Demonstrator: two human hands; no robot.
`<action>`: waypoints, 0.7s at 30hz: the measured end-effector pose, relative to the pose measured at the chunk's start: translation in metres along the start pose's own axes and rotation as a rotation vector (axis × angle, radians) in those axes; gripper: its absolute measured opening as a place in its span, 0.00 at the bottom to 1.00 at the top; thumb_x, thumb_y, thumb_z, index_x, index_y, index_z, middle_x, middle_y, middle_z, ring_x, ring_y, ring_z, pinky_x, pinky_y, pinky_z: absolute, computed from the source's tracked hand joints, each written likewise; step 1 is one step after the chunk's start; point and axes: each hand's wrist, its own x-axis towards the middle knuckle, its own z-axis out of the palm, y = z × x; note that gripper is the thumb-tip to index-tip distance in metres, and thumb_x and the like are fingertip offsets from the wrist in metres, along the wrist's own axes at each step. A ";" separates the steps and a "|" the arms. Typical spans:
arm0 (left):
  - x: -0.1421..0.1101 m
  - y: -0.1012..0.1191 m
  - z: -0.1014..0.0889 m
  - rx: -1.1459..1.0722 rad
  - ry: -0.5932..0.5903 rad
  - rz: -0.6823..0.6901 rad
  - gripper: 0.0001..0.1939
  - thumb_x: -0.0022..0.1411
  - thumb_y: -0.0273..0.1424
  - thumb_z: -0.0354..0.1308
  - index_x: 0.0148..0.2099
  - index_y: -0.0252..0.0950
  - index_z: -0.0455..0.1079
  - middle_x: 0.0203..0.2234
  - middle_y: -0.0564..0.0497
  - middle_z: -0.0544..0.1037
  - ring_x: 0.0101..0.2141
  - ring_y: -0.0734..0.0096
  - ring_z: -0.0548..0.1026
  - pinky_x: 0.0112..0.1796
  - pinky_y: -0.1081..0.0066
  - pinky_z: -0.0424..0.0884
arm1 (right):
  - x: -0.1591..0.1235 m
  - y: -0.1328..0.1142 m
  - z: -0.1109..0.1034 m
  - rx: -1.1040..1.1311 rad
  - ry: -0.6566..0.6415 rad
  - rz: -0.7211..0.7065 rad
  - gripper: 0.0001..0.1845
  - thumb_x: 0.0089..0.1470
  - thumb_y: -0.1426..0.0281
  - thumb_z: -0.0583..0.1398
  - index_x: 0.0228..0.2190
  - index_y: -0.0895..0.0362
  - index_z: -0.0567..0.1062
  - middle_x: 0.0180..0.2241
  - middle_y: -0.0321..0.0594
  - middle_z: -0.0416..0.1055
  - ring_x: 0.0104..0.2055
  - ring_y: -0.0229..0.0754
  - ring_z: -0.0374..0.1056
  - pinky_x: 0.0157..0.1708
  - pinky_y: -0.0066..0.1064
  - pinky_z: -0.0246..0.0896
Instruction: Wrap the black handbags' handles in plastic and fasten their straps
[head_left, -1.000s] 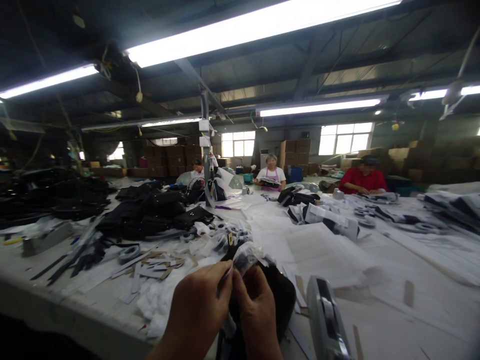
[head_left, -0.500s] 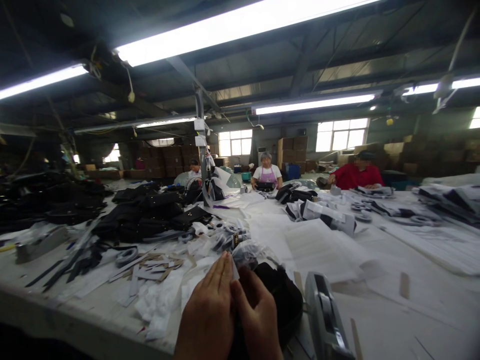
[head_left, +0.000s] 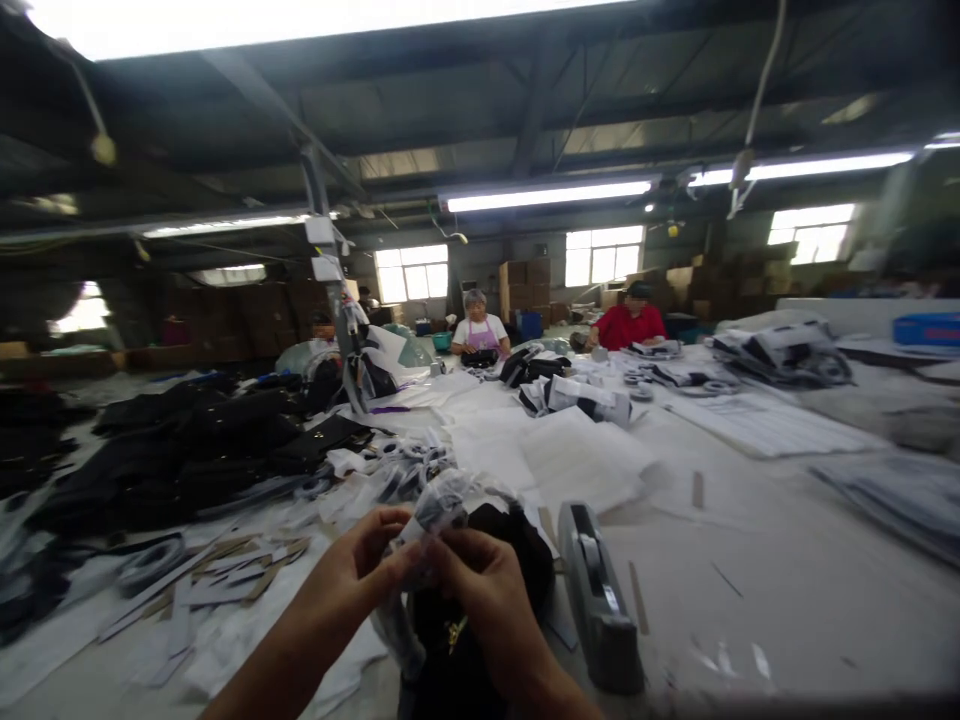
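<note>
My left hand and my right hand meet at the lower middle, fingers and thumbs pinched on a bundle in clear plastic wrap. It looks like a rolled strap, but blur and my fingers hide much of it. A greyish plastic-covered length hangs below my left hand. Under and behind my hands lies a black bag with a small gold-coloured metal fitting. Just right of the bag stands a grey tape dispenser.
Cardboard strips and crumpled white sheets lie left. Black bags are piled beyond, near a metal post. White foam sheets spread ahead. Co-workers sit across the table, one in a red top.
My hands, earlier pressed flat near each other over the bag, now pinch the plastic-wrapped bundle. The view has turned right, so the table's things appear further left.
</note>
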 end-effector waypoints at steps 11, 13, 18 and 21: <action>-0.006 0.003 0.010 0.062 0.197 -0.084 0.30 0.45 0.49 0.66 0.48 0.40 0.70 0.40 0.47 0.82 0.44 0.50 0.79 0.44 0.62 0.76 | -0.034 0.035 -0.175 -1.047 0.732 -0.080 0.20 0.51 0.57 0.59 0.37 0.59 0.80 0.56 0.55 0.66 0.61 0.61 0.57 0.62 0.50 0.47; -0.006 -0.001 0.009 0.074 0.191 -0.067 0.29 0.45 0.50 0.66 0.47 0.40 0.71 0.41 0.47 0.82 0.47 0.48 0.77 0.47 0.60 0.74 | -0.041 0.046 -0.197 -0.975 0.731 0.091 0.21 0.48 0.54 0.60 0.31 0.59 0.82 0.61 0.55 0.61 0.65 0.62 0.50 0.65 0.48 0.40; -0.005 -0.006 0.005 0.072 0.196 -0.018 0.27 0.45 0.51 0.65 0.44 0.40 0.72 0.40 0.48 0.81 0.46 0.47 0.77 0.48 0.56 0.74 | -0.048 0.053 -0.201 -0.786 0.673 0.281 0.30 0.52 0.47 0.53 0.30 0.56 0.84 0.56 0.50 0.70 0.59 0.59 0.63 0.59 0.48 0.53; -0.005 -0.006 0.001 0.079 0.193 -0.017 0.25 0.46 0.48 0.65 0.44 0.40 0.73 0.40 0.49 0.81 0.45 0.47 0.78 0.48 0.53 0.74 | -0.052 0.039 -0.188 -0.652 0.675 0.241 0.31 0.55 0.46 0.52 0.35 0.56 0.83 0.56 0.46 0.69 0.61 0.54 0.61 0.58 0.42 0.58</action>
